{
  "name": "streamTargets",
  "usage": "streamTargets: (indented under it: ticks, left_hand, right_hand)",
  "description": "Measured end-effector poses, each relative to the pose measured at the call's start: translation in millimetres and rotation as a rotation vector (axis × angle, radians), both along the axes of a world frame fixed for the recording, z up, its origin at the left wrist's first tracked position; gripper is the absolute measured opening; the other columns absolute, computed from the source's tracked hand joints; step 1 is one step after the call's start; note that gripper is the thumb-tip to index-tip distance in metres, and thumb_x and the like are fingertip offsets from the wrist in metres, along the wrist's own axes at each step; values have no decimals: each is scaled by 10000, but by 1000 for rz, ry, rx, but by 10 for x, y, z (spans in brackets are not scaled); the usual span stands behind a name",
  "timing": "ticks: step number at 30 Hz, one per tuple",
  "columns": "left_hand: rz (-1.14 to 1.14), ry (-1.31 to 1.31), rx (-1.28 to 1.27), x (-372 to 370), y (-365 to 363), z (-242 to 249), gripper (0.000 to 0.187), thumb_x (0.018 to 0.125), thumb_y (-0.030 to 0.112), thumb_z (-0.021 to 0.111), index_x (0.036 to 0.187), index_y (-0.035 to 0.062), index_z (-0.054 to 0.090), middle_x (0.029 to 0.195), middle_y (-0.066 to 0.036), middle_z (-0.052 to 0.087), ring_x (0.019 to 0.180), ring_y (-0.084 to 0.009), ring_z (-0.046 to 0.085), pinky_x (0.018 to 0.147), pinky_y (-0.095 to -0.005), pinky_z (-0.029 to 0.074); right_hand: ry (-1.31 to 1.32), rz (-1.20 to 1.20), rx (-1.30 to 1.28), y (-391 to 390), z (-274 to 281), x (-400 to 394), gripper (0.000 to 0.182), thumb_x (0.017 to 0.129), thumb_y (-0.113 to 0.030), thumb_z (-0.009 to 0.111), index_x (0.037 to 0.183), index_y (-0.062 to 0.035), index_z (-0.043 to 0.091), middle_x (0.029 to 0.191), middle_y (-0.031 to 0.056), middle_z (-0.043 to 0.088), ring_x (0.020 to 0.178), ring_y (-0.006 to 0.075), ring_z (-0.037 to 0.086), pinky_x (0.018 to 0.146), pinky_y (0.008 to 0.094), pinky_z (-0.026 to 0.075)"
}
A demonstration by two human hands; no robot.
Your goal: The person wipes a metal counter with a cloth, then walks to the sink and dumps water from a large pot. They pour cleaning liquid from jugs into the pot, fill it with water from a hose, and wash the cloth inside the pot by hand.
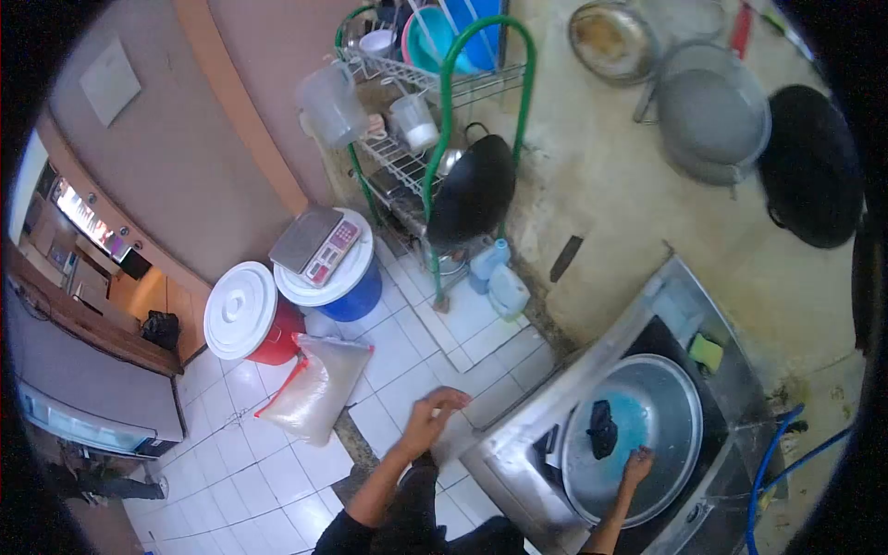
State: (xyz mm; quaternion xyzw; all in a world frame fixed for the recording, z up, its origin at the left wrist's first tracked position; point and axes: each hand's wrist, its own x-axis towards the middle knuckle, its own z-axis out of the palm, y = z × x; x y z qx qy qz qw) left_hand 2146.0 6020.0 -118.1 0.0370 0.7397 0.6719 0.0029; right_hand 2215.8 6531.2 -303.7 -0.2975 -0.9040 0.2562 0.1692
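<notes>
My left hand (433,418) hangs in the air over the tiled floor, left of the sink, with its fingers loosely bent and nothing in them. In the sink stands a large round metal basin (680,388) with bluish liquid at its bottom. My right hand (636,464) is inside the basin near its lower side, fingers closed; I cannot tell what they hold. A crumpled black item (602,430), like a wet cloth or bag, lies in the basin to the left of that hand. A green and yellow sponge (706,353) rests on the sink ledge.
A metal sink (518,439) surrounds the basin, with a blue hose (775,444) at its right. Pans and a strainer (712,111) hang on the wall. A green-framed rack (446,111), detergent bottles (507,291), lidded buckets (242,310), a scale (314,245) and a filled sack (319,384) stand leftward.
</notes>
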Motion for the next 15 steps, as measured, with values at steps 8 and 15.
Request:
streamTargets:
  ticks: [8,15]
  left_hand:
    - [191,-186,-304,-334,-1818,-560,166,849,94,476,894,24,619,857,-105,610,773,-218,587,688,-319,463]
    - [-126,-164,-1261,379,-3797,-2187,326,905,289,395,998,43,588,1067,-142,572,982,-299,543,834,-385,429]
  right_hand:
    - [226,451,-404,-2524,1136,-2520,105,799,-74,515,847,-3,575,798,85,602,760,171,559,696,294,436]
    - [-508,935,-281,-3874,-853,-4241,182,710,-216,530,805,-82,609,882,151,588,844,306,577,716,407,462]
